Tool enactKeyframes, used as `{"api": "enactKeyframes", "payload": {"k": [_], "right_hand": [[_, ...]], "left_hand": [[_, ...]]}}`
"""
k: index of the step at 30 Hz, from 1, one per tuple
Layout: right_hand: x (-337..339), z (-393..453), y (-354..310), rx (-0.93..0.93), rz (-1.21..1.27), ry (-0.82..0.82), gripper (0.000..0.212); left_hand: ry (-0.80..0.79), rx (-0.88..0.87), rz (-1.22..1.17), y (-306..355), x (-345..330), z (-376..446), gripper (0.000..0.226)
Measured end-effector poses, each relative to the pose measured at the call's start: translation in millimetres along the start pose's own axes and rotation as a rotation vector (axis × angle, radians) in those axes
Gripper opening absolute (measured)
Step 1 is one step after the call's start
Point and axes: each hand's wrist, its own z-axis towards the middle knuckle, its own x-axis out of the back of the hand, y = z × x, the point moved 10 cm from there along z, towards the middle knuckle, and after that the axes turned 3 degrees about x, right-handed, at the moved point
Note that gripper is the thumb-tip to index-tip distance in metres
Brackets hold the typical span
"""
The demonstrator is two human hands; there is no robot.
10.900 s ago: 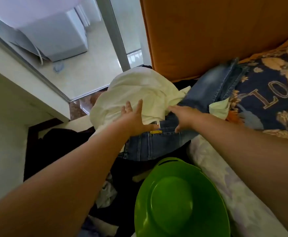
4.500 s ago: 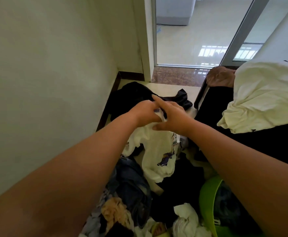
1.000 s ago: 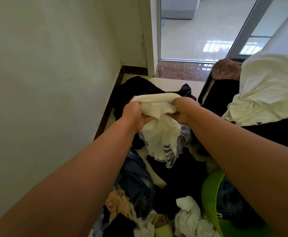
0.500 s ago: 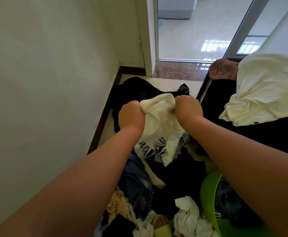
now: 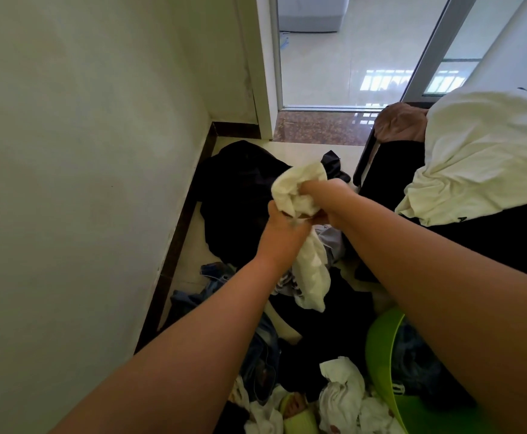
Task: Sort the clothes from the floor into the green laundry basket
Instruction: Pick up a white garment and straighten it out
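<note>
A cream garment [image 5: 299, 195] with a dark print is bunched up in front of me, above the floor pile. My left hand [image 5: 282, 228] grips its lower part and my right hand [image 5: 328, 198] grips the bunched top; a loose end hangs down between my forearms. The green laundry basket [image 5: 381, 343] sits at the lower right, partly hidden by my right arm, with denim inside. Several clothes lie on the floor below: a black garment [image 5: 240, 189], jeans [image 5: 262, 349] and white pieces [image 5: 343, 389].
A pale wall [image 5: 84, 183] with a dark skirting closes the left side. A doorway with a sliding glass door opens ahead onto a tiled room. A dark piece of furniture at the right carries a large cream cloth [image 5: 481, 158] and a brownish garment [image 5: 400, 123].
Both hands have crumpled the cream garment into a tighter bundle. My left hand has dropped lower on it while my right hand stays at the top.
</note>
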Motion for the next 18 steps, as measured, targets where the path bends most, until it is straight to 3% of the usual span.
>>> {"api": "enactKeyframes", "payload": {"k": [2,3,5,7,8,10,12,14,15,18], "right_hand": [[-1.3,-3.5,-10.7,0.09,0.115,-0.074,0.024],[-7.0,-7.1,-17.8,0.155,0.126,-0.162,0.025],[-23.0,-21.6,-27.7,0.256,0.117,-0.417,0.035],[-28.7,-34.0,-31.9,0.323,0.134,-0.615,0.042],[-21.0,-31.2,-32.1,0.364,0.115,-0.598,0.04],[17.4,-8.6,-28.4,0.457,-0.136,-0.298,0.038],[40.8,7.4,-11.0,0.455,-0.525,-0.096,0.069],[30.4,12.2,12.9,0.424,-0.773,-0.166,0.098],[19.9,7.5,20.6,0.443,-0.834,-0.216,0.101],[2.1,3.7,28.3,0.529,-0.768,-0.301,0.089]], "left_hand": [[0.044,0.008,0.126,-10.2,2.5,9.2,0.088],[0.123,0.016,0.159,-12.4,10.9,14.0,0.09],[0.312,-0.027,0.113,-3.4,35.4,19.4,0.067],[0.317,-0.055,-0.108,4.1,49.8,25.4,0.049],[0.231,-0.054,-0.193,5.1,49.5,32.9,0.05],[0.061,-0.016,-0.254,8.1,46.8,41.0,0.06],[-0.06,0.017,-0.305,16.7,42.9,43.2,0.057],[-0.128,0.055,-0.416,33.6,41.1,39.8,0.047],[-0.159,0.083,-0.461,43.4,39.4,37.8,0.042],[-0.295,0.12,-0.484,70.3,31.7,34.4,0.036]]}}
